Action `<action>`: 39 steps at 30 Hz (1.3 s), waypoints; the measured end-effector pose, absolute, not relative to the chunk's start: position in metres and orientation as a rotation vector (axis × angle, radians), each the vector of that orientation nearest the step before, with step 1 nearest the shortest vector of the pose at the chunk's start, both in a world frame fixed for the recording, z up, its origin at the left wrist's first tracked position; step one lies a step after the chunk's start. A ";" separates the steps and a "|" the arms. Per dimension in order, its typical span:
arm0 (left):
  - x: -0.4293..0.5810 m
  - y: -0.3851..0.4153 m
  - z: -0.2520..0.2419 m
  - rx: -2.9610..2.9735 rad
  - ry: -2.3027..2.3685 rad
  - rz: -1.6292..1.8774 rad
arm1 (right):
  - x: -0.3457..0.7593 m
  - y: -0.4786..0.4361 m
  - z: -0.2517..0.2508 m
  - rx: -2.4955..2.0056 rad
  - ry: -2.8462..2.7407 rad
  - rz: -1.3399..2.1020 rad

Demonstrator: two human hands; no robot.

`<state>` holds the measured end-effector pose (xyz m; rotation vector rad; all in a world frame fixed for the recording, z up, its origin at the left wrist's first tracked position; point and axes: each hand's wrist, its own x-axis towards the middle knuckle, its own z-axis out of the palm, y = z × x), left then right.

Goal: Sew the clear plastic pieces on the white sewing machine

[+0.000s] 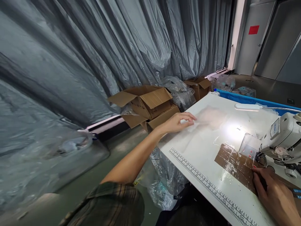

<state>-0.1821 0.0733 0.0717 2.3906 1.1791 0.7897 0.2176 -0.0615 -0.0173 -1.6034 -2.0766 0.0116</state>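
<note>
My left hand (180,122) is over the table's left edge, its fingers curled together on a thin, see-through sheet (210,117). Motion blurs the sheet, which spreads pale and pinkish across the white tabletop; its kind is unclear. Low on the right, my right hand (274,186) rests on a brown, tape-covered panel (235,160) in front of the sewing machine (282,138). Its thumb and forefinger are pressed together beside a tiny red spot. Whatever they may hold is too small to name.
A printed ruler (207,185) runs along the near edge of the white table (199,150). A lamp (249,107) lights the tabletop. Open cardboard boxes (152,102) and clear plastic bags (164,175) stand on the floor. Grey curtains (105,47) hang behind; blue cloth (246,99) borders the far side.
</note>
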 end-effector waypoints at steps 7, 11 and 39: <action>-0.204 0.037 0.060 2.292 1.229 0.393 | 0.214 -0.059 -0.011 -1.643 -2.072 -0.006; -0.182 0.060 0.057 2.283 1.344 0.678 | 0.212 -0.060 -0.008 -1.710 -2.056 0.052; -0.201 0.051 0.060 2.313 1.676 0.398 | 0.222 -0.063 -0.019 -1.688 -2.203 0.006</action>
